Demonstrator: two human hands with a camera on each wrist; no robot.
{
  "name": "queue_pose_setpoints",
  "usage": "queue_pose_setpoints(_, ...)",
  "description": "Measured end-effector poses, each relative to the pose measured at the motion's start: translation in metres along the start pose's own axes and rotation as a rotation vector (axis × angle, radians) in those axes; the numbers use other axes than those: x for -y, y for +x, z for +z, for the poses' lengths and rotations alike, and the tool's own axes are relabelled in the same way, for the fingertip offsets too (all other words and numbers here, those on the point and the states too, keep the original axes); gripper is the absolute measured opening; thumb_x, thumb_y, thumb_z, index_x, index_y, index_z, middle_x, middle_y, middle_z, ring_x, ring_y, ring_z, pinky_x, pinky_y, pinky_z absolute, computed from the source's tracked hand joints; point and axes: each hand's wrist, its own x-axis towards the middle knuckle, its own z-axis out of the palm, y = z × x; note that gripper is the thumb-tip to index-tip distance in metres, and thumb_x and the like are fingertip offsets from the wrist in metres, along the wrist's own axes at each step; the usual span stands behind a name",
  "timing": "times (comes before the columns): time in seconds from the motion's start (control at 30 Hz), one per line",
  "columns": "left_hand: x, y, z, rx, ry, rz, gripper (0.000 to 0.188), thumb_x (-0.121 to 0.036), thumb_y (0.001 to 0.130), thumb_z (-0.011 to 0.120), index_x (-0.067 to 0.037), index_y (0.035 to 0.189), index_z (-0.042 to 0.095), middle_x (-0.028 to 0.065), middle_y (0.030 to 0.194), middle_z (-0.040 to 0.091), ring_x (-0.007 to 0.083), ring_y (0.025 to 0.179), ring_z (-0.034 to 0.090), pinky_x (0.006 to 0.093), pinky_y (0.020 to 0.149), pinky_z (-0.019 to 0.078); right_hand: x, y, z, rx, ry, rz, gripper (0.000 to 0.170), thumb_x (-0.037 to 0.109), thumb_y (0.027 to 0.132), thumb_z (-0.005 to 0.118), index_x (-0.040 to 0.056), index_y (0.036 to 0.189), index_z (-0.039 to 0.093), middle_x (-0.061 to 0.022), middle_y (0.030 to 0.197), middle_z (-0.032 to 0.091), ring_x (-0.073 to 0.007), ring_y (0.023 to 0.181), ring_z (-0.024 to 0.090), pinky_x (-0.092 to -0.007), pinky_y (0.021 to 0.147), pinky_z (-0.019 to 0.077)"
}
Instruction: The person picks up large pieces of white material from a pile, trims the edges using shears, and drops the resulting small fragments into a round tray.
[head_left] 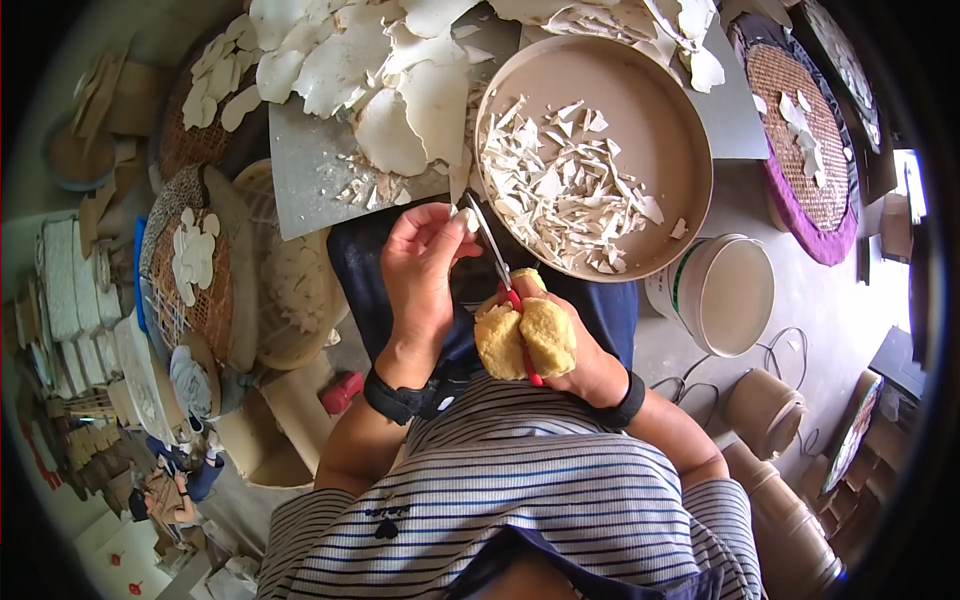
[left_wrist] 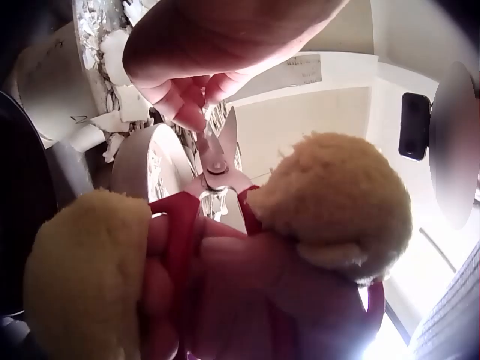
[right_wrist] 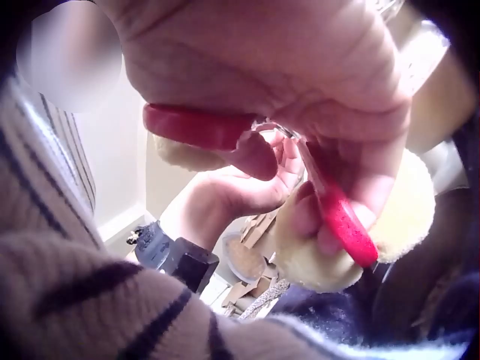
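Note:
Red-handled scissors (head_left: 511, 297), their handles padded with yellow foam (head_left: 549, 338), are gripped by my right hand (head_left: 583, 362). In the left wrist view the scissors' blades (left_wrist: 217, 157) stand apart, close to the fingertips of my left hand (left_wrist: 217, 45). My left hand (head_left: 420, 275) pinches a small white piece (head_left: 467, 219) between thumb and fingers beside the blades. Red handles (right_wrist: 349, 225) show under the right palm in the right wrist view. A round tan tray (head_left: 697, 190) just ahead holds many white shards (head_left: 560, 195).
Large white sheets (head_left: 390, 130) and crumbs lie on a grey board (head_left: 300, 165) ahead. At the right are a white bucket (head_left: 725, 295) and a purple-rimmed basket (head_left: 835, 235). Woven trays with white pieces and an open cardboard box (head_left: 262, 440) stand left. Another person (head_left: 170, 495) is at lower left.

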Motion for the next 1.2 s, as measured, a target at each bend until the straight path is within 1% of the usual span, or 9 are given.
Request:
queue_pose_setpoints(0.23, 0.001, -0.003, 0.0, 0.02, -0.003, -0.044, 0.016, -0.003, 0.084, 0.062, -0.002, 0.099, 0.055, 0.0082, 0.09, 0.064, 0.0145, 0.078, 0.063, 0.0281, 0.071, 0.0546, 0.022, 0.002, -0.005, 0.012, -0.484, -0.239, 0.019, 0.009, 0.077, 0.064, 0.0044, 0.088, 0.05, -0.0071, 0.082, 0.052, -0.0179, 0.073, 0.056, -0.0287, 0.066, 0.0479)
queue_pose_setpoints(0.3, 0.001, -0.004, -0.001, 0.012, -0.015, -0.062, 0.016, -0.003, 0.084, 0.062, -0.002, 0.098, 0.055, 0.008, 0.09, 0.064, 0.0146, 0.078, 0.063, 0.0283, 0.071, 0.0546, 0.024, 0.002, -0.006, 0.026, -0.488, -0.199, 0.025, 0.015, 0.066, 0.066, 0.0024, 0.083, 0.053, -0.0128, 0.084, 0.05, -0.0295, 0.073, 0.054, -0.0338, 0.064, 0.046)
queue_pose_setpoints(0.43, -0.002, -0.006, -0.002, 0.008, -0.039, -0.073, 0.015, -0.003, 0.084, 0.062, -0.002, 0.098, 0.056, 0.0072, 0.088, 0.063, 0.0147, 0.077, 0.063, 0.0284, 0.071, 0.0546, 0.0, 0.008, -0.002, -0.047, 0.056, 0.02, 0.025, 0.013, 0.067, 0.07, 0.0016, 0.08, 0.051, -0.0104, 0.077, 0.049, -0.027, 0.068, 0.054, -0.0322, 0.06, 0.0442)
queue_pose_setpoints(0.53, -0.006, -0.004, -0.005, 0.0, -0.034, -0.07, 0.015, -0.002, 0.084, 0.062, -0.002, 0.098, 0.056, 0.0072, 0.087, 0.063, 0.0148, 0.077, 0.062, 0.0285, 0.071, 0.0546, 0.01, 0.006, -0.006, -0.043, -0.064, -0.053, 0.027, 0.011, 0.068, 0.073, 0.0019, 0.078, 0.05, -0.0068, 0.073, 0.049, -0.0196, 0.066, 0.055, -0.0305, 0.059, 0.0429)
queue_pose_setpoints(0.63, -0.011, 0.014, -0.008, 0.071, -0.01, -0.105, 0.018, -0.002, 0.083, 0.062, -0.002, 0.099, 0.055, 0.0082, 0.09, 0.062, 0.0161, 0.079, 0.063, 0.0292, 0.072, 0.0544, 0.033, -0.001, -0.007, -0.098, 0.433, 0.228, 0.021, 0.011, 0.079, 0.068, 0.003, 0.092, 0.054, -0.0042, 0.087, 0.06, -0.0105, 0.078, 0.059, -0.0246, 0.069, 0.0478)
queue_pose_setpoints(0.83, -0.034, 0.028, 0.045, 0.548, 0.007, -0.055, 0.044, -0.006, 0.084, 0.061, 0.004, 0.124, 0.046, 0.013, 0.113, 0.056, 0.0181, 0.093, 0.06, 0.0321, 0.085, 0.05, 0.044, -0.015, -0.009, 0.093, 0.207, -0.005, 0.036, 0.009, 0.087, 0.058, 0.0017, 0.12, 0.048, -0.0019, 0.089, 0.057, -0.0092, 0.076, 0.056, -0.0228, 0.067, 0.0478)
queue_pose_setpoints(1.0, -0.023, 0.095, -0.023, -0.06, 0.93, 0.343, 0.053, -0.018, 0.078, 0.071, 0.002, 0.122, 0.05, 0.0115, 0.108, 0.057, 0.014, 0.084, 0.057, 0.0275, 0.071, 0.05, 0.025, -0.019, -0.014, 0.096, 0.382, 0.1, 0.032, 0.007, 0.084, 0.059, 0.0018, 0.115, 0.052, -0.0016, 0.085, 0.057, -0.0105, 0.075, 0.056, -0.0234, 0.068, 0.0476)
queue_pose_setpoints(1.1, -0.014, 0.112, -0.046, -0.403, 1.331, 0.461, 0.063, -0.029, 0.07, 0.076, 0.003, 0.117, 0.05, 0.0194, 0.107, 0.051, 0.0319, 0.097, 0.052, 0.0388, 0.081, 0.0454, 0.024, -0.014, -0.014, 0.137, 0.163, 0.086, 0.024, 0.006, 0.082, 0.06, 0.0014, 0.105, 0.057, -0.0033, 0.084, 0.057, -0.0129, 0.076, 0.057, -0.0249, 0.069, 0.0476)
queue_pose_setpoints(1.2, -0.014, 0.119, -0.053, -0.279, 1.404, 0.375, 0.062, -0.028, 0.068, 0.077, 0.005, 0.113, 0.05, 0.0218, 0.107, 0.05, 0.0364, 0.103, 0.048, 0.042, 0.084, 0.0437, 0.042, -0.007, -0.01, 0.156, -0.198, -0.179, 0.017, 0.006, 0.08, 0.064, -0.0001, 0.095, 0.057, -0.0061, 0.084, 0.058, -0.017, 0.076, 0.059, -0.0284, 0.07, 0.0484)
